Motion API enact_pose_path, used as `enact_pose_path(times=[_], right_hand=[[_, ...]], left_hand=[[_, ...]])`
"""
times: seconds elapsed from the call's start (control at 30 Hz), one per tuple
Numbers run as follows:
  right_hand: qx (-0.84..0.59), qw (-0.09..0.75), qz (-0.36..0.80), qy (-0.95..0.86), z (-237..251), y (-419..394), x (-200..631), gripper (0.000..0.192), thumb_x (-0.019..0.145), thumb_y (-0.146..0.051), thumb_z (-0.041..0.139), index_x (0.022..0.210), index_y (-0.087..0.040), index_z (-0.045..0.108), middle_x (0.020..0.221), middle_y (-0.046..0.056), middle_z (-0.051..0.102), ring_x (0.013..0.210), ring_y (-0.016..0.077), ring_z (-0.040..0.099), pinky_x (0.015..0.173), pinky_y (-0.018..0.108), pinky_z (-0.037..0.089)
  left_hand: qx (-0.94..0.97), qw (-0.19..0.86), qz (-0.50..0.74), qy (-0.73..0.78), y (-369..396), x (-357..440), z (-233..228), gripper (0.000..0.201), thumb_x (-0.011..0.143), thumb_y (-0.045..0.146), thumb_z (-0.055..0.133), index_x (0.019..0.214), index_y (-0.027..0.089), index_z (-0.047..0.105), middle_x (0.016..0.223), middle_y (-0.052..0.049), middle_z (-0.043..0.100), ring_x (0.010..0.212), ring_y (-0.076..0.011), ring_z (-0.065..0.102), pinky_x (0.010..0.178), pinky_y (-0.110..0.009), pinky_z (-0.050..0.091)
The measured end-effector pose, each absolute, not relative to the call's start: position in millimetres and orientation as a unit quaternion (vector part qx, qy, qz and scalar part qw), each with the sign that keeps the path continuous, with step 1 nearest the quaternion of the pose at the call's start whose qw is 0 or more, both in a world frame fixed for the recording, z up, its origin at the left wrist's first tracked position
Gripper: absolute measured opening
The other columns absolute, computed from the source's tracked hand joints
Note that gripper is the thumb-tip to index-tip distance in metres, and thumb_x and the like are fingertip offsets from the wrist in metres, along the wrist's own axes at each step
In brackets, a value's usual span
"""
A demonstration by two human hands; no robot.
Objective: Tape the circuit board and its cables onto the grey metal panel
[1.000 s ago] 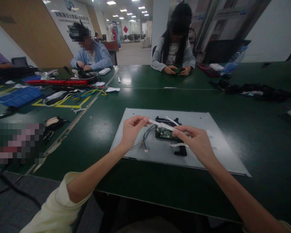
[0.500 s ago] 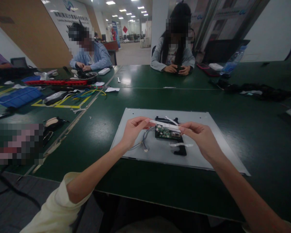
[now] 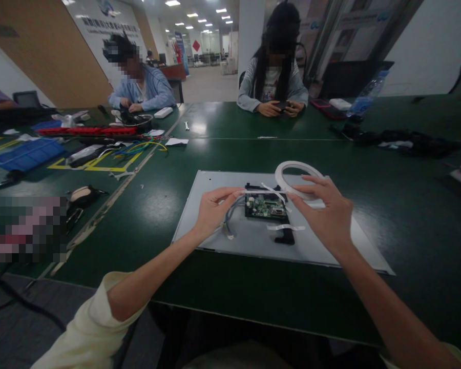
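Pale cream short sleeves end above the elbows; forearms and both hands bare.

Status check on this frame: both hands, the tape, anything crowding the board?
Left hand pinching the tape strip end. Right hand holding the tape roll. Strip stretched above the circuit board on the grey panel. Grey cable beside the board.

Dark green table. Directly on it: grey metal panel, blue tray, red strip, coloured wires, black cloth heap.
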State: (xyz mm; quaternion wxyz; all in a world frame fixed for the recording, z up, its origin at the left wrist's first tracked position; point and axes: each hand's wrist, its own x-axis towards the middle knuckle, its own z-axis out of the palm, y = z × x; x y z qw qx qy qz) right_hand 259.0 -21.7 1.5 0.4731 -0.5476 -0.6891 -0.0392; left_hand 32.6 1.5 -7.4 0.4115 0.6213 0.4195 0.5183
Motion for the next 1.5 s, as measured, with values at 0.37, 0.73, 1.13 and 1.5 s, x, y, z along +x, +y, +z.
enact_pose_path(times=[0.37, 0.73, 1.13, 1.5], right_hand=[[-0.586, 0.455, 0.145, -0.655, 3.6, -22.2, 258.0, 0.023, 0.075, -0.034, 0.062, 0.091, -0.02, 0.068, 0.108, 0.006, 0.064, 0.095, 0.0222, 0.06, 0.085, 0.04, 0.047], [-0.56, 0.464, 0.173, -0.664, 0.1, -20.1, 259.6, 0.023, 0.076, -0.032, 0.06, 0.094, -0.02, 0.067, 0.111, 0.006, 0.062, 0.1, 0.0228, 0.059, 0.087, 0.042, 0.047], [-0.534, 0.455, 0.033, -0.712, 0.4, -24.0, 251.0, 0.02, 0.079, -0.027, 0.057, 0.095, -0.02, 0.066, 0.104, 0.006, 0.064, 0.098, 0.021, 0.058, 0.086, 0.039, 0.047], [-0.481, 0.428, -0.077, -0.762, -1.9, -28.0, 245.9, 0.018, 0.081, -0.022, 0.053, 0.096, -0.02, 0.064, 0.095, 0.007, 0.065, 0.097, 0.0209, 0.057, 0.085, 0.04, 0.047]], left_hand=[[0.604, 0.431, 0.527, 0.415, 7.1, 34.0, -10.1, 0.016, 0.077, 0.029, 0.06, 0.081, 0.019, 0.071, 0.081, -0.003, 0.07, 0.079, -0.015, 0.063, 0.077, -0.027, 0.048], [0.602, 0.424, 0.53, 0.422, 9.7, 33.2, -11.4, 0.016, 0.078, 0.03, 0.058, 0.079, 0.019, 0.07, 0.078, -0.002, 0.069, 0.079, -0.0146, 0.061, 0.074, -0.026, 0.047], [0.588, 0.428, 0.544, 0.42, 12.8, 29.3, -19.6, 0.033, 0.086, 0.037, 0.044, 0.081, 0.016, 0.069, 0.086, -0.006, 0.068, 0.087, -0.017, 0.06, 0.076, -0.027, 0.043], [0.636, 0.246, 0.578, 0.449, 23.8, 18.0, -17.8, 0.026, 0.088, 0.031, 0.04, 0.101, 0.019, 0.059, 0.102, -0.006, 0.061, 0.095, -0.0151, 0.056, 0.08, -0.026, 0.042]])
